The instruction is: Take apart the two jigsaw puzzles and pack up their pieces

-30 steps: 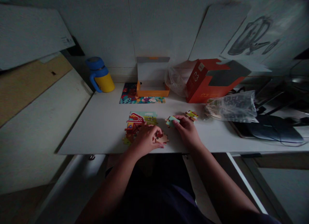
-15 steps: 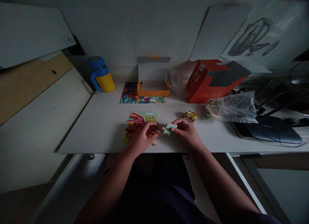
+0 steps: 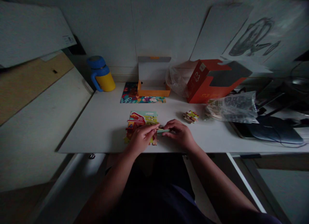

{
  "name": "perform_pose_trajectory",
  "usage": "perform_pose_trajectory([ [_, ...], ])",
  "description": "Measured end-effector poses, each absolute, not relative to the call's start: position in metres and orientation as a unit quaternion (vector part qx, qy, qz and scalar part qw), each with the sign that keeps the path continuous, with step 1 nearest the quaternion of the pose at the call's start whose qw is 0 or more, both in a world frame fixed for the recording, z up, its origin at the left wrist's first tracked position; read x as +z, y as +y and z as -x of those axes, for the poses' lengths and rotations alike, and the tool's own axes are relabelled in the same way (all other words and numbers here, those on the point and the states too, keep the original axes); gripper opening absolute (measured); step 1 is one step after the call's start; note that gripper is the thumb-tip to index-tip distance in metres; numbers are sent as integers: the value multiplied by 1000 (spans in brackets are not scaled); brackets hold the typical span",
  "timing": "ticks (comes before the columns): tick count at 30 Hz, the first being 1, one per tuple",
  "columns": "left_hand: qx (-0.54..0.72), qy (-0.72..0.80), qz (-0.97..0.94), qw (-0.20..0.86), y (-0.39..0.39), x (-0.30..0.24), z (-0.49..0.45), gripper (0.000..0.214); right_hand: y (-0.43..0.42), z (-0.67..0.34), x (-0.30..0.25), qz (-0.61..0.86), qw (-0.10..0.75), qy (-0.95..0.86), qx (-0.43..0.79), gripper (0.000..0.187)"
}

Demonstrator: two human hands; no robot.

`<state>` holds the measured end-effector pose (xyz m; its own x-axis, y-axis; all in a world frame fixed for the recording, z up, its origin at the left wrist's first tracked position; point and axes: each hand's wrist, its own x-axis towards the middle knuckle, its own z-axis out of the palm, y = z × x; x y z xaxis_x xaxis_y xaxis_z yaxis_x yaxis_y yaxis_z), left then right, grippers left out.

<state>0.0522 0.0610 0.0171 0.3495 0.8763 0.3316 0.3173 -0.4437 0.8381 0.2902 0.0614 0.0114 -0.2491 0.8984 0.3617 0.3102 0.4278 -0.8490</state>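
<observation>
At the near edge of a white table (image 3: 96,127), in dim light, a person's two bare hands meet over a small jigsaw. The right hand (image 3: 180,135) pinches a pale green puzzle piece (image 3: 163,131) between thumb and fingertips and holds it nearly flat, just above the tabletop. The left hand (image 3: 141,138) lies over the right part of a partly built puzzle (image 3: 141,120) that shows a red barn. Its fingers are stretched out, and their tips touch the left end of the piece. Whether they grip it or only steady it cannot be told.

The piece sits at the right edge of the built section, between the two hands. To join it well, the piece probably needs to be held level, with its tabs lined up against the open edge, and pressed straight down. The left hand should pin the built part so it does not slide. A tilted or forced piece could lift its neighbours.

A small heap of loose pieces (image 3: 191,116) lies just right of the hands. Farther off stand an open orange box (image 3: 153,88) on a colourful printed sheet (image 3: 130,96), a blue and yellow bottle (image 3: 101,74) at far left, a red carton (image 3: 207,83), and a clear plastic bag (image 3: 231,107) at right.
</observation>
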Motion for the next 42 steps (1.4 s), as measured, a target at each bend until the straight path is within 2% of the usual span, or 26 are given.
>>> perform_pose_trajectory([
  [3,394,394,-756,344,60,17,-53,35,60,-287,11,443,457,-716,287,33],
  [6,388,393,-755,353,60,15,-53,36,59,-286,6,478,481,-666,311,44],
  [9,378,397,-751,370,59,14,-53,34,59,-285,3,500,483,-629,347,48],
  [13,371,389,-742,400,60,12,-52,32,58,-285,2,517,456,-624,367,45],
  [19,394,374,-698,467,61,5,-53,34,61,-287,4,475,451,-681,329,38],
  [24,391,351,-666,530,62,0,-53,30,62,-285,2,457,434,-682,371,43],
  [27,398,349,-674,515,63,-1,-53,28,60,-283,3,450,441,-663,404,30],
  [30,410,350,-675,503,65,-4,-53,26,57,-283,10,419,420,-717,365,18],
  [32,416,354,-671,502,66,-6,-53,25,56,-283,15,403,395,-756,332,19],
  [36,415,364,-656,514,65,-7,-54,26,55,-281,20,392,377,-782,303,33],
  [42,396,378,-644,535,60,1,-55,28,53,-275,18,388,381,-806,234,23],
])
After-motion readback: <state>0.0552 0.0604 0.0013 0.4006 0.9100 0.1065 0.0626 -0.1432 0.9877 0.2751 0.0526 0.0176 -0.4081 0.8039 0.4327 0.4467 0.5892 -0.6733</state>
